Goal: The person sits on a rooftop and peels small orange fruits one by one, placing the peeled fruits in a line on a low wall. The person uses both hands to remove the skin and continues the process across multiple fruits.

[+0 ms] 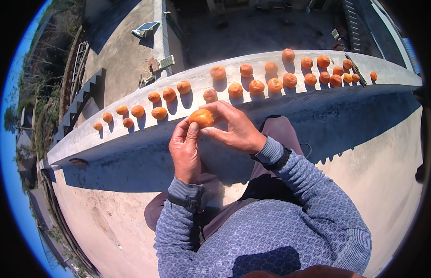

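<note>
Between my two hands is an orange fruit point(201, 118), possibly a persimmon, with a glossy, dented skin. My left hand point(186, 149) grips its near left side with thumb and fingers. On its right side, the fingers and thumb of my right hand point(236, 128) close around it. The fruit is held up over the near edge of a pale concrete ledge point(198, 77). Several similar orange fruits point(256, 87) sit along that ledge in loose rows, some wrinkled. Closest to my hands is a dull orange fruit point(210, 96) just beyond my right fingers.
A dark stick point(356, 71) lies across the ledge among the fruits at the right. Past the ledge is a shaded lower courtyard point(229, 34). A small solar panel point(147, 26) and a floodlight point(166, 62) are by a wall. A brick piece point(78, 162) lies below the ledge's left end.
</note>
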Demonstrator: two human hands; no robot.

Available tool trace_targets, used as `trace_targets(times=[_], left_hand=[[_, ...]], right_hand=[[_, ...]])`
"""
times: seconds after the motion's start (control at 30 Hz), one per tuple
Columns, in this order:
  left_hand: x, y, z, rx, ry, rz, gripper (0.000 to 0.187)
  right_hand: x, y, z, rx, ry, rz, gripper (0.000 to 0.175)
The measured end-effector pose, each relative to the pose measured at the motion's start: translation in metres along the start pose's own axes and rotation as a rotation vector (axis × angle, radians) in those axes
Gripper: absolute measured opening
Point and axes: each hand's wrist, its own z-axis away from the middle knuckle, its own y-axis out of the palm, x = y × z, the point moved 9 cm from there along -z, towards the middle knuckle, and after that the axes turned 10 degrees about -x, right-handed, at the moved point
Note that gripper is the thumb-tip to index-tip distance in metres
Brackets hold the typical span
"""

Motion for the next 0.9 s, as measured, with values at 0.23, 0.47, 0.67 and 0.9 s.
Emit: trace_targets(times=[0.23,0.47,0.67,0.9], left_hand=[[-0.01,0.005,0.001,-0.022,0.045,-0.114,0.037],[-0.023,0.015,0.008,0.026,0.185,-0.143,0.034],[-0.029,0.008,0.008,-0.014,0.249,-0.267,0.029],[-0.019,0.012,0.006,0.081,0.075,-0.101,0.045]], right_hand=[[-0.016,0.003,0.001,0.023,0.087,-0.163,0.056],[-0.028,0.007,0.004,0.043,0.219,-0.565,0.055],[-0.026,0.005,0.005,0.104,0.194,-0.43,0.056],[-0.023,0.002,0.004,0.098,0.174,-0.445,0.053]])
